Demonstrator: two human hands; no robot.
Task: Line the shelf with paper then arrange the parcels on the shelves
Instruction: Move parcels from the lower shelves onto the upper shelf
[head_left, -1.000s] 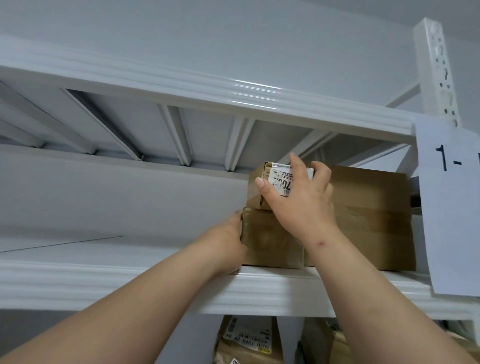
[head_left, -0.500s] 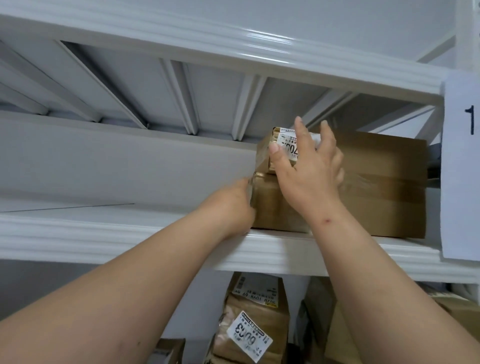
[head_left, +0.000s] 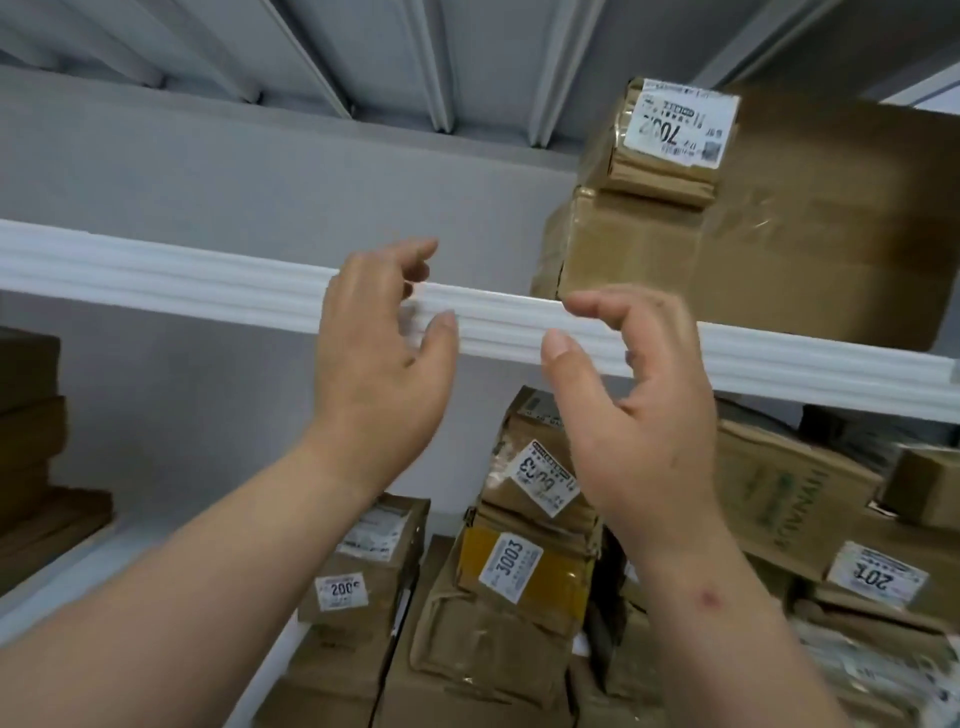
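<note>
Head view: the left hand (head_left: 374, 358) and right hand (head_left: 639, 405) hover empty before the shelf (head_left: 156, 270), fingers loosely spread and curled. The small parcel (head_left: 665, 140) sits stacked on the large parcel (head_left: 753, 260) at the right. Placement step judged complete; the next move calls for another parcel from the lower stack (head_left: 519, 561).

A grey wall (head_left: 260, 171) stands behind the white metal rack; ribbed struts (head_left: 426, 62) run overhead, evenly lit.

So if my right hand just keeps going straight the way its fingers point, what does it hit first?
Probably the white shelf edge, right behind the right hand fingertips; the large cardboard box sits just above. Depth is unclear.
</note>
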